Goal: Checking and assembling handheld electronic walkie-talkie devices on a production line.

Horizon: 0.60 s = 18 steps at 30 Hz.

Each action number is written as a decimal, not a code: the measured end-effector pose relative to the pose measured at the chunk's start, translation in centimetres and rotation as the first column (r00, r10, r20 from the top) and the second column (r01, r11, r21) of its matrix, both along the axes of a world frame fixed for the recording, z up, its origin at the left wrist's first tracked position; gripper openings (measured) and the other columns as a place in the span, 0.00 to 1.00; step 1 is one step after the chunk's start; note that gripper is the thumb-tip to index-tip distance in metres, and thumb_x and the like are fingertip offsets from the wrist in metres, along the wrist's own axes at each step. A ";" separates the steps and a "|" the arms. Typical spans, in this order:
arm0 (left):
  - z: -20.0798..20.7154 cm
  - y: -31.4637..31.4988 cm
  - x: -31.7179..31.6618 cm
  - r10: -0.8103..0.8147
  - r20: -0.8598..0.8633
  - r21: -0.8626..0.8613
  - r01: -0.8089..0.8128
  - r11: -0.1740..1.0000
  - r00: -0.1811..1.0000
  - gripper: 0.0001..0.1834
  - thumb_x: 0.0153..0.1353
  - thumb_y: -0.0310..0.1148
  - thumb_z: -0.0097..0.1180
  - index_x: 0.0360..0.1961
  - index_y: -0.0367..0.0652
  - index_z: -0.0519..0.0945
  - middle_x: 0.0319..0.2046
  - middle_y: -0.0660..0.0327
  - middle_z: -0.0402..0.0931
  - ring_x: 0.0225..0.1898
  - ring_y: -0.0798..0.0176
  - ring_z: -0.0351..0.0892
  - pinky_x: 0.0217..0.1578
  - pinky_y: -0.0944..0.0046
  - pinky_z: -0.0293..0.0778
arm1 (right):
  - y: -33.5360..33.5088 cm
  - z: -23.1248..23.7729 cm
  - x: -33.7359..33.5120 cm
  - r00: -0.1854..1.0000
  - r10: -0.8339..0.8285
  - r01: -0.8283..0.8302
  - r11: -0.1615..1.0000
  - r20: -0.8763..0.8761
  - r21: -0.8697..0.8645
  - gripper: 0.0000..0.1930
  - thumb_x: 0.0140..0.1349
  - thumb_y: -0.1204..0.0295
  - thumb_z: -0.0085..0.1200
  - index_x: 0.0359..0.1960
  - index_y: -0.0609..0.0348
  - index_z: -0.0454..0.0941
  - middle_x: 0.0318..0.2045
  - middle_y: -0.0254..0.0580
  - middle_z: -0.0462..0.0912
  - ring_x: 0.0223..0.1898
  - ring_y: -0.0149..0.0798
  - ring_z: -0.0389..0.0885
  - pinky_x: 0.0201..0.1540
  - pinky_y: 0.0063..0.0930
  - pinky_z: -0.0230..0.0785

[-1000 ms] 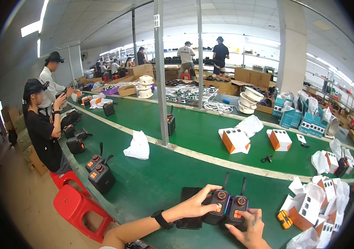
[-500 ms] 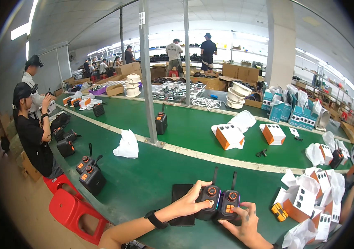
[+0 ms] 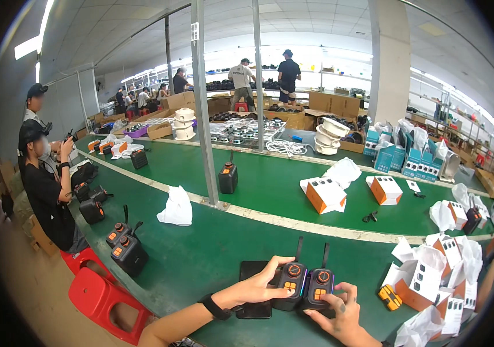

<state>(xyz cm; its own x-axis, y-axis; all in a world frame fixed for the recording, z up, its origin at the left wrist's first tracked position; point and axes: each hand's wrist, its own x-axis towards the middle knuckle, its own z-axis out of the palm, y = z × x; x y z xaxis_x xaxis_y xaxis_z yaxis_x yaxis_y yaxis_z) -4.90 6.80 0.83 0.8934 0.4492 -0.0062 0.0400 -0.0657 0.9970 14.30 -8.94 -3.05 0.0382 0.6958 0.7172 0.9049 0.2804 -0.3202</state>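
Two black portable speakers stand side by side at the near table edge, each with an orange-ringed knob, orange buttons and an upright strap. Around the left speaker [image 3: 292, 281] my left hand [image 3: 253, 289] is closed, its thumb on the orange buttons and its fingers along the far side. My right hand [image 3: 342, 315] holds the front right of the right speaker [image 3: 320, 279], with a fingertip at its orange buttons and the thumb low on its front. A purple-blue light strip glows between the two. Partly under my left hand lies a flat black rectangular object [image 3: 251, 272].
Opened white-and-orange boxes [image 3: 423, 277] with white wrapping crowd the right, beside a yellow-and-black device [image 3: 390, 296]. More speakers [image 3: 128, 248] stand left, near a red stool [image 3: 105, 301]. A metal post [image 3: 203, 115] rises mid-table. Co-workers [image 3: 44, 191] stand at the left.
The view has shifted slightly. Both hands stay on the same two speakers, with my left thumb still at the buttons. At the left, the rear co-worker's head has moved left and down.
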 end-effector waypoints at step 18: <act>-0.4 1.3 -1.0 -0.049 0.031 -0.025 0.050 0.998 0.998 0.38 0.61 0.28 0.57 0.68 0.47 0.49 0.63 0.51 0.54 0.66 0.55 0.53 0.56 0.58 0.68 | 1.4 -0.3 -0.3 0.993 0.102 -0.101 0.995 -0.055 0.019 0.27 0.43 0.70 0.73 0.46 0.52 0.74 0.52 0.57 0.63 0.28 0.38 0.81 0.23 0.24 0.79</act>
<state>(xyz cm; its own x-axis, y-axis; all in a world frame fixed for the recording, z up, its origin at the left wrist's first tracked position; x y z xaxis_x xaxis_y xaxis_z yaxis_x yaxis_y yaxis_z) -5.92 8.05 0.44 0.9146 0.4043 0.0108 0.0065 -0.0415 0.9991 14.03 -7.53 -3.36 0.0086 0.6864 0.7272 0.8521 0.3755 -0.3645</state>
